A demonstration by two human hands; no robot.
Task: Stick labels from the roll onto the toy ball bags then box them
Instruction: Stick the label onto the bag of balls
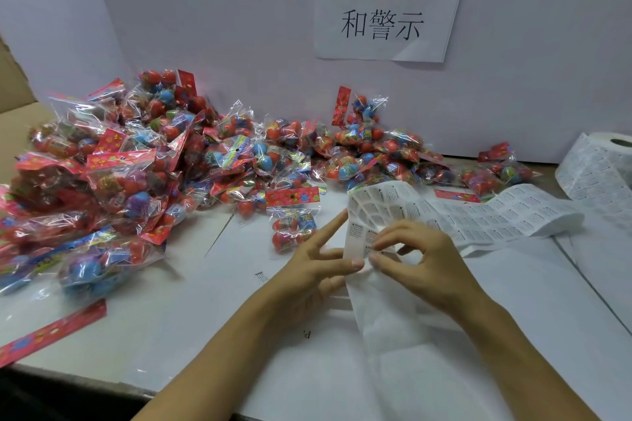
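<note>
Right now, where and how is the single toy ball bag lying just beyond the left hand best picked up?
Pinch the flat red header card at the far end of the toy ball bag, coming from above. The card lies flat and exposed, while the clear pouch below bulges over round balls, offering a less sure hold.

Label roll cropped at right edge

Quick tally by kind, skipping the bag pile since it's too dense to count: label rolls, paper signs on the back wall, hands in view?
Label roll: 1
Paper sign on the wall: 1
Hands: 2, left hand and right hand, both on the label strip
Total: 4
</note>
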